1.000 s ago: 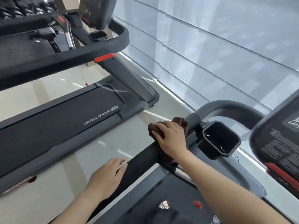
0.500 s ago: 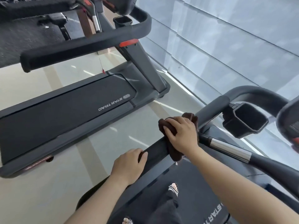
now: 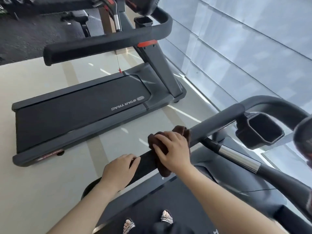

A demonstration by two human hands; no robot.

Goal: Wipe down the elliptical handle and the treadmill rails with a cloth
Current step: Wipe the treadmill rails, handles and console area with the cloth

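Observation:
I stand on a black treadmill, and its left rail (image 3: 217, 121) runs diagonally from lower left to upper right. A dark brown cloth (image 3: 181, 130) is wrapped over the rail near its middle. My right hand (image 3: 173, 149) presses on top of the cloth and grips it around the rail. My left hand (image 3: 119, 169) rests on the same rail closer to me, fingers curled over its padded end, apart from the cloth. Part of the cloth hangs below the rail under my right hand.
A second treadmill (image 3: 81, 107) stands on the pale floor to the left, its black rail (image 3: 104, 43) reaching toward me. A cup holder (image 3: 263, 129) and a chrome-banded handle (image 3: 238, 157) sit right of my hands. Grey window blinds (image 3: 253, 48) fill the right side. My sandalled feet (image 3: 166, 216) are on the belt.
My right hand has slid the cloth back along the rail toward me, away from the cup holder. My head has turned, shifting the view right and down. My left hand holds the rail throughout.

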